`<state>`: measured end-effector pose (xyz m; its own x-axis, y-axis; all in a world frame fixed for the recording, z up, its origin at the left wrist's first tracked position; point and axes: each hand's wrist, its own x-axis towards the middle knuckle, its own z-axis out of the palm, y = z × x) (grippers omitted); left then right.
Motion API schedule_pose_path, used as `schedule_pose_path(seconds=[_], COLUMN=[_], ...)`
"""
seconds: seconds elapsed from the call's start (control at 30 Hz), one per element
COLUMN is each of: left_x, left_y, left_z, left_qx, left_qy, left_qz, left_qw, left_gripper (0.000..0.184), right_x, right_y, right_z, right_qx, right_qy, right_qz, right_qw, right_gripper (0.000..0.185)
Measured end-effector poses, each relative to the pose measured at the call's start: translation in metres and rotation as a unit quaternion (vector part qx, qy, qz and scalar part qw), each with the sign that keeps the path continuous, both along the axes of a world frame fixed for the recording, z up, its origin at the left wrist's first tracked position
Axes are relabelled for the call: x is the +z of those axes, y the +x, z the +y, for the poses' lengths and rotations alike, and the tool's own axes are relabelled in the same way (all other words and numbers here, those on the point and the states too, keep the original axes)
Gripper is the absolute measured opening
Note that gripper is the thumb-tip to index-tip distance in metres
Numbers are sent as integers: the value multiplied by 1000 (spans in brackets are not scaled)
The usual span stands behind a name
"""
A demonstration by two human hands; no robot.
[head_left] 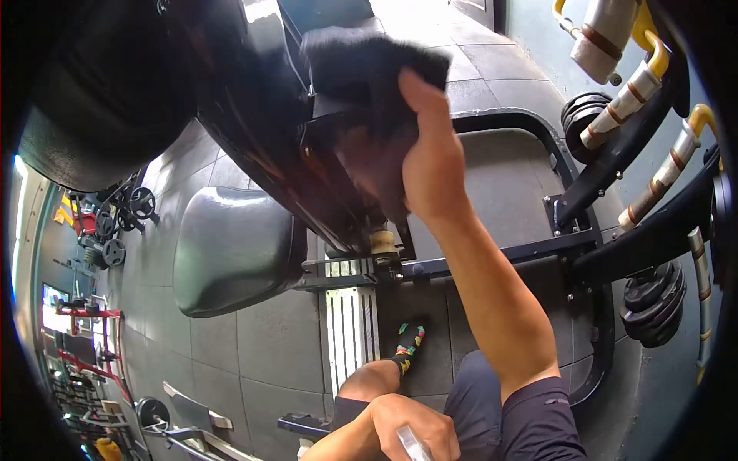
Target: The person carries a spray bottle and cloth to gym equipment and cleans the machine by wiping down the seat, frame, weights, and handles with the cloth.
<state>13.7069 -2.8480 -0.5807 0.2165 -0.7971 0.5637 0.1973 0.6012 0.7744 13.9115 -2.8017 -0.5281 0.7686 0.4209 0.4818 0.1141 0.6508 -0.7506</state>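
My right hand reaches up and forward, its fingers closed on a black cloth. The cloth is blurred and lies against the black metal frame of an exercise machine. Low in the view, my left hand is closed around a whitish, translucent object. Only a narrow part of that object shows, so its kind is unclear. A black padded seat sits left of the frame, and a large dark pad hangs at the upper left.
Weight plates and bar ends with yellow handles line the right side. A black floor frame crosses the middle. My foot in a patterned sock is on the tiled floor. More gym equipment stands at the left.
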Motion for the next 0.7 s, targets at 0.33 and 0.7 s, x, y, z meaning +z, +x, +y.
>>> schedule_pose_path(seconds=[0.33, 0.7], left_x=[5, 5], left_y=[-5, -3], left_z=[7, 4], left_qx=[36, 17], left_qy=[9, 12], left_qz=[-15, 9], left_qw=[999, 1000], left_gripper=[22, 22], right_x=[50, -34], right_y=[-21, 9], right_z=[-3, 8], right_qx=[-6, 82], right_qy=[52, -81], right_qz=[-56, 223], right_qw=[997, 968], right_gripper=[31, 44])
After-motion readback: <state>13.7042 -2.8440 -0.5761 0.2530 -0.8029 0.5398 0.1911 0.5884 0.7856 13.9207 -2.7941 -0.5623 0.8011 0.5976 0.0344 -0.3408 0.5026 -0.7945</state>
